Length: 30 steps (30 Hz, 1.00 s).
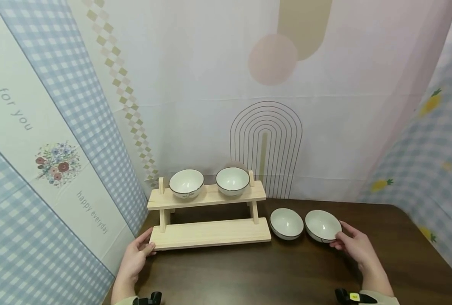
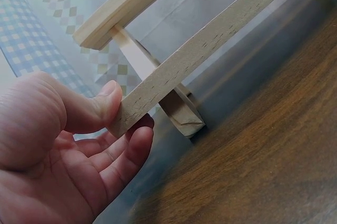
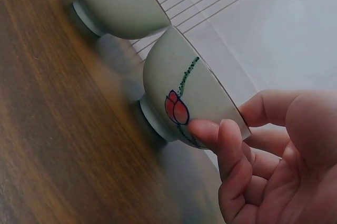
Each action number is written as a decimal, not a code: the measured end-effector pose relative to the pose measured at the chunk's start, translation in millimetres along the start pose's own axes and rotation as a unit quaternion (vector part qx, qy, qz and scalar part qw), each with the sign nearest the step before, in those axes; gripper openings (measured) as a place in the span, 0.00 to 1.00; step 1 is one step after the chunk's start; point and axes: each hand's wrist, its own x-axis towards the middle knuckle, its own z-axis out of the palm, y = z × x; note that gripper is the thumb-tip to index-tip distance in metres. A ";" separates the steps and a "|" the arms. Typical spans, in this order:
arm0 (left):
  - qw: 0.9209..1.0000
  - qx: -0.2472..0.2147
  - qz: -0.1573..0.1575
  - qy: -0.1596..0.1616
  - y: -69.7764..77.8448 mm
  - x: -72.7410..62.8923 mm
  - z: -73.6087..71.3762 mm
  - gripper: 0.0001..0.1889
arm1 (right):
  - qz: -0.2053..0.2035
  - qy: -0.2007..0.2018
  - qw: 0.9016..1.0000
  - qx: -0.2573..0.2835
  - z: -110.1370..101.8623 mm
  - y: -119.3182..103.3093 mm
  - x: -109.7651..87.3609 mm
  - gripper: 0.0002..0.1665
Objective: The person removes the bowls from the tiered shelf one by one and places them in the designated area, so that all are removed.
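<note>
My left hand point(image 1: 133, 259) grips the left end of the lower board of a two-tier wooden shelf point(image 1: 210, 234). In the left wrist view the thumb lies over the board's end point(image 2: 152, 88) and the fingers curl beneath it. On the upper tier stand two white bowls with dark rims, a left bowl point(image 1: 186, 183) and a right bowl point(image 1: 232, 180). Two more sit on the table, right of the shelf: a nearer bowl point(image 1: 286, 223) and an outer bowl point(image 1: 322, 225). My right hand point(image 1: 356, 246) pinches the outer bowl's right side. A red flower bud point(image 3: 177, 109) decorates that bowl's outside.
The dark wooden table point(image 1: 241, 275) extends in front of the shelf and to the right. A patterned white cloth point(image 1: 195, 106) hangs behind, with blue checked cloth point(image 1: 73, 84) along the left and more checked cloth point(image 1: 428, 169) on the right.
</note>
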 end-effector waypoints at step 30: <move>1.000 0.009 0.006 -0.004 0.1 1.2 -0.4 0.31 | 0.010 -0.040 0.998 -0.048 -6.9 2.2 9.2 0.46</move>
